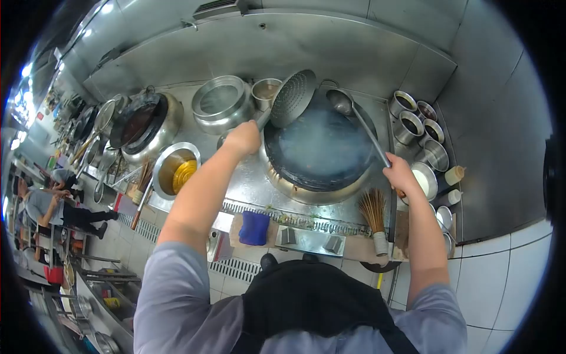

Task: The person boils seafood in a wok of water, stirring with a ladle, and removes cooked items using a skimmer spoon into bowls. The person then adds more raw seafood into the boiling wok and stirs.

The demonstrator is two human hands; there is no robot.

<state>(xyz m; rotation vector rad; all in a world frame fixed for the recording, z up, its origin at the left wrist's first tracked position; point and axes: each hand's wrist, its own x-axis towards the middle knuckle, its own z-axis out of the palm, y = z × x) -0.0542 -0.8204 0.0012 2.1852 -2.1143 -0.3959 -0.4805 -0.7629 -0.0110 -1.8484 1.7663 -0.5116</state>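
Observation:
My left hand (244,138) is closed round the handle of a perforated skimmer (293,98), whose round head is raised and tilted over the left back edge of the wok. In my right hand (401,176) is the long handle of a ladle (341,101); its bowl hangs over the wok's far rim. Between the two tools sits a large dark wok (323,144) on the range, with steam or smoke blurring its inside. Left of the wok stands a metal pot (176,169) holding yellow oil, nearest to my left forearm.
Metal containers with dark liquids (408,127) and squeeze bottles (454,175) line the right side. A bamboo brush (372,211) and a folded blue cloth (254,228) lie at the front edge. A second wok (140,121) stands left; a person (44,203) is farther off.

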